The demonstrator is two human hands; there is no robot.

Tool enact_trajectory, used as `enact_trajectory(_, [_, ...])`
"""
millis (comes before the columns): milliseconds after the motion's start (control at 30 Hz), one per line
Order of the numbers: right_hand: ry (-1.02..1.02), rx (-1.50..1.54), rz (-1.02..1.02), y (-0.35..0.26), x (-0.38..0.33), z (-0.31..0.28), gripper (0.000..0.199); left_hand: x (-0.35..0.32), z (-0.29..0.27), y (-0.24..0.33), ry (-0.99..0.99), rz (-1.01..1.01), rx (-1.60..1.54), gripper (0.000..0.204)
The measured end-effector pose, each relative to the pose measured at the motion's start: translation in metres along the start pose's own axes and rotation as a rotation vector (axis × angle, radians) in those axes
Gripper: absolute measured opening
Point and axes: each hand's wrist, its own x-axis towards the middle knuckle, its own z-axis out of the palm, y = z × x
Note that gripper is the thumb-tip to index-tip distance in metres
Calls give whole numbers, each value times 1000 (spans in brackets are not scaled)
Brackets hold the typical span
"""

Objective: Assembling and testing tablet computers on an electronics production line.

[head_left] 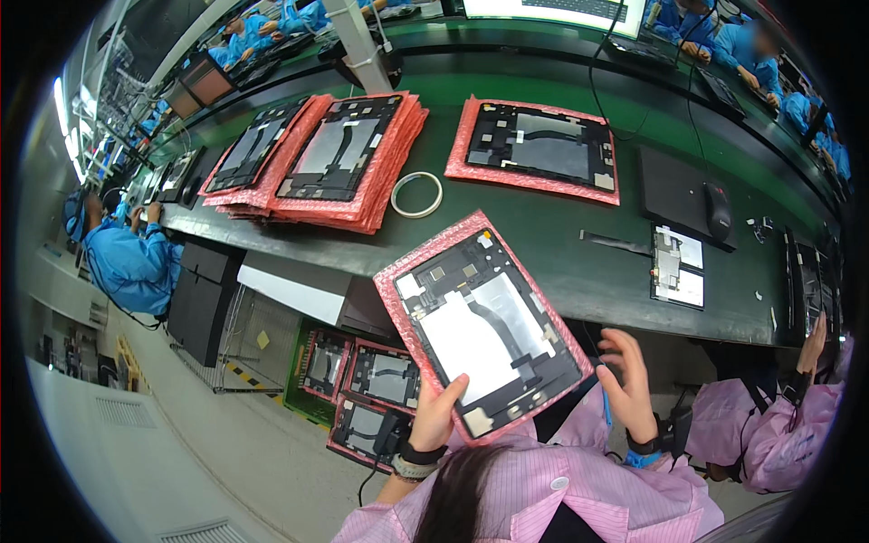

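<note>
My left hand (437, 412) grips the lower left edge of a tablet display assembly (493, 317), with the thumb on its face. The black-framed panel, with silver areas and a dark ribbon cable, lies on a pink bubble-wrap sheet (389, 286). Both are tilted in front of the table's edge. Just off the lower right corner is my right hand (631, 389), its fingers apart and slightly curled, holding nothing. Beyond, on the green table (507, 249), another panel (548, 149) lies on pink wrap. Piles of similar panels on wrap (376, 185) stand at the left.
A cream tape roll (416, 195) lies between the piles and the single panel. At right are a black mouse (718, 208) on a dark pad and an opened device (679, 267). A green crate (303, 398) holds panels below. A co-worker's hand (813, 344) shows at far right.
</note>
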Motion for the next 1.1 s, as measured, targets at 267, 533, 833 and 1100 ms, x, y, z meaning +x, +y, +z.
enact_trajectory(267, [-561,860,505,15,47,47,60,-18,-27,8,-17,44,195,63])
enact_trajectory(533, [-664,497,-26,-72,67,61,74,-24,-29,51,-91,157,376,70])
enact_trajectory(833, [-345,340,-394,-104,230,135,82,136,-9,265,-293,352,823,71])
enact_trajectory(1100, [-257,306,-287,-69,341,232,61,282,-47,318,275,406,1818,56])
